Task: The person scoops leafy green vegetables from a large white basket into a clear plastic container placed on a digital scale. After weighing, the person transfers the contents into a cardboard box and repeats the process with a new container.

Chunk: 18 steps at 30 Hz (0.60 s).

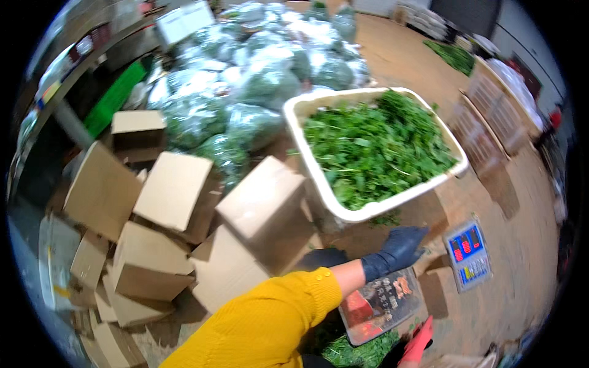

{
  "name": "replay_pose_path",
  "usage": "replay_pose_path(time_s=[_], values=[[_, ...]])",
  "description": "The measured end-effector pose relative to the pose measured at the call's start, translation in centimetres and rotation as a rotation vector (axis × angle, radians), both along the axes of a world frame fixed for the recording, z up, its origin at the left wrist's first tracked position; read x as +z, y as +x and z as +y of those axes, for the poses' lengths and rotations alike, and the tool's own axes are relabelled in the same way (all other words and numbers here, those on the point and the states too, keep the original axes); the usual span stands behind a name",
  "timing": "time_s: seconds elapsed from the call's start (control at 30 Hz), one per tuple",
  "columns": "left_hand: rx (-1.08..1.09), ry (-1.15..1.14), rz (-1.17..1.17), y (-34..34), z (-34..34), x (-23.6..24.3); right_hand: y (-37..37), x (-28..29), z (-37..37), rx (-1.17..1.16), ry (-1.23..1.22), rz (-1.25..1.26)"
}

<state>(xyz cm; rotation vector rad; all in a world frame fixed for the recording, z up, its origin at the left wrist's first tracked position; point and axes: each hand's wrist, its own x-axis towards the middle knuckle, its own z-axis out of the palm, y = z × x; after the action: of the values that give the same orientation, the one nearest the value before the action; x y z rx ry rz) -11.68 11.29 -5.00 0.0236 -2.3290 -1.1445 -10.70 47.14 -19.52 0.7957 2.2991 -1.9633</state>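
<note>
My left hand (pixel 396 248), in a dark glove below a yellow sleeve, reaches over the far edge of a dark rectangular tray (pixel 383 305) with printed marks and a red patch. Its fingers are stretched out, with nothing visible in them. At the lower edge, my right hand (pixel 419 343), in a red glove, is partly in view beside the tray's near right corner. Its visible fingers are extended, apparently holding nothing. Cut leafy greens (pixel 359 351) lie just below the tray. To the right stands a scale display (pixel 467 254) with a blue panel and lit red digits.
A large white tub (pixel 336 205) heaped with leafy greens (pixel 380 144) stands ahead. Open cardboard boxes (pixel 172 190) crowd the left. Behind them lie many clear bags of greens (pixel 264 80). Plastic crates (pixel 481 132) stand at far right, near loose greens (pixel 451 56) on the floor.
</note>
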Motion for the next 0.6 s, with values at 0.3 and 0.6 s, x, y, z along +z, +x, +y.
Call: replay_pose_path(time_s=[0.3, 0.6], values=[[0.587, -0.239, -0.153, 19.3, -15.1, -0.2, 6.6, -3.2, 0.7, 0.216, 0.104, -0.237], [0.841, -0.287, -0.709, 26.8, -21.7, -11.5, 7.8, -2.0, -0.5, 0.208, -0.039, -0.305]])
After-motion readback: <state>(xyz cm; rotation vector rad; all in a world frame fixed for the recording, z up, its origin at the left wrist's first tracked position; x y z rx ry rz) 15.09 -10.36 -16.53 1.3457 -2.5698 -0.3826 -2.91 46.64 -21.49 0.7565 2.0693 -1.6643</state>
